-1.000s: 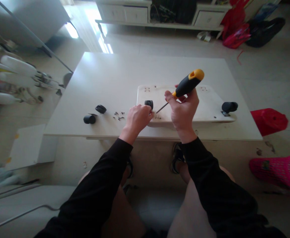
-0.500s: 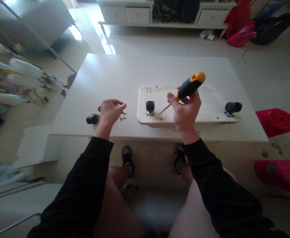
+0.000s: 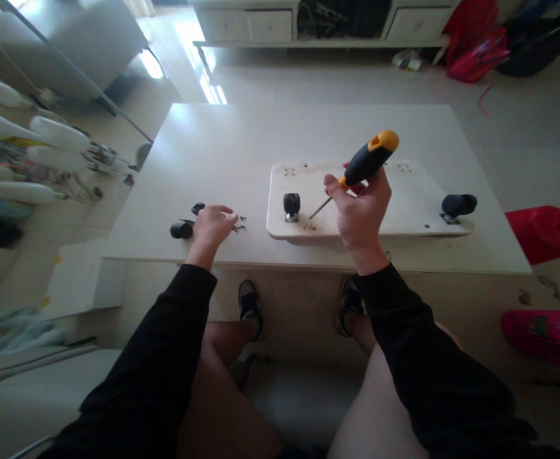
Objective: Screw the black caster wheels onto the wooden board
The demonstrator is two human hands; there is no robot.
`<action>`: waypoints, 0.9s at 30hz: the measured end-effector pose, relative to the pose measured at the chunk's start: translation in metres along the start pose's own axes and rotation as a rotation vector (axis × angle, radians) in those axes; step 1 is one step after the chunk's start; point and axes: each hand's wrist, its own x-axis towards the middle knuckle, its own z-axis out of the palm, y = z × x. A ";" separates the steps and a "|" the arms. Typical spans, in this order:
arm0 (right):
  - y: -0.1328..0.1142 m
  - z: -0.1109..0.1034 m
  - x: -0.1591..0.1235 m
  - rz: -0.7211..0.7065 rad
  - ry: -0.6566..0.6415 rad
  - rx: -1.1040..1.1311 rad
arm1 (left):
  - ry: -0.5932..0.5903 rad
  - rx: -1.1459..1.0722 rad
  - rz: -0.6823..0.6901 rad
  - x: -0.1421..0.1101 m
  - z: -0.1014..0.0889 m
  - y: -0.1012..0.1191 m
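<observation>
Head view: white board (image 3: 356,223), black casters (image 3: 291,204) at 9 and 3 o'clock. Right hand (image 3: 363,213), fingers wrapping screwdriver (image 3: 365,163); left hand (image 3: 212,226) moved off board to screws (image 3: 241,227), pinch unclear.

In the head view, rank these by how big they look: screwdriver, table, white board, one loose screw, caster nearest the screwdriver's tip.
Largest to smallest:
table
white board
screwdriver
caster nearest the tip
loose screw

No ties here.
</observation>
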 end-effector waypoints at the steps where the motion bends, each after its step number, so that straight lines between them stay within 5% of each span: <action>1: 0.000 0.000 0.000 -0.004 0.002 -0.008 | 0.008 -0.046 0.049 -0.003 -0.001 0.007; 5: 0.004 -0.003 0.003 -0.018 0.024 -0.029 | -0.109 -0.342 0.252 -0.024 -0.003 0.041; 10: 0.009 -0.005 0.004 0.020 0.018 0.003 | -0.142 -0.403 0.386 -0.041 0.012 0.071; 17: 0.011 -0.005 0.004 -0.005 0.025 -0.019 | -0.130 -0.330 0.457 -0.035 0.032 0.075; 27: 0.006 -0.003 0.001 -0.004 -0.001 -0.011 | -0.092 -0.220 0.513 -0.041 0.027 0.079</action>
